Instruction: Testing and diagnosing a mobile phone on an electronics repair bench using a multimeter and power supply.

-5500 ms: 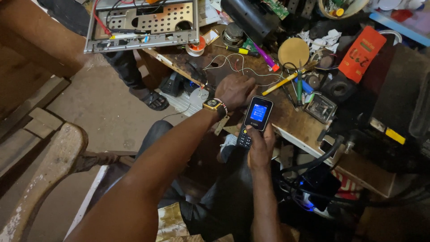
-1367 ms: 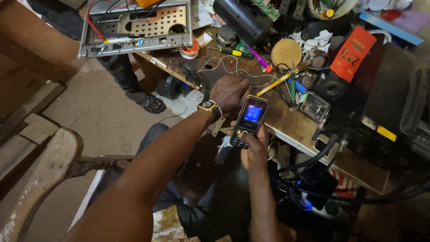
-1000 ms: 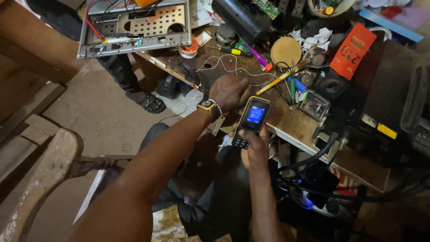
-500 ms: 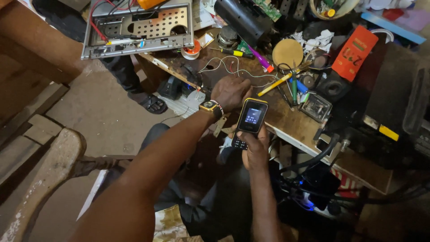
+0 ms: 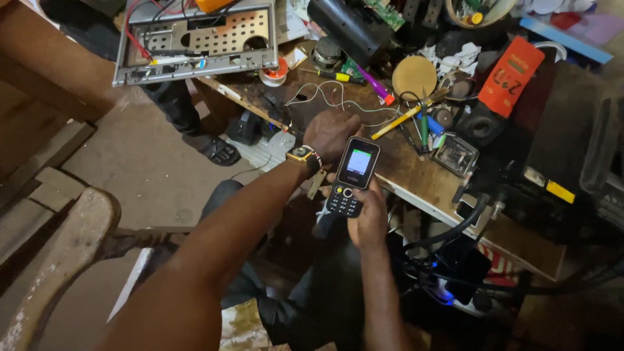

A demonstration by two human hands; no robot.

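The right hand (image 5: 368, 218) is wrapped around the keypad end of a small black phone (image 5: 351, 177), likely light, stiff and smooth, best gripped by its edges, while the left hand (image 5: 330, 132), loosely curled and empty, rests on the worktop (image 5: 416, 175) at its eleven o'clock.

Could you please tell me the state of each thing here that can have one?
Phone: screen lit, upright in the right hand.
Left hand: resting on the bench, holding nothing visible.
Metal chassis: open, wiring exposed.
Watch: on the left wrist.
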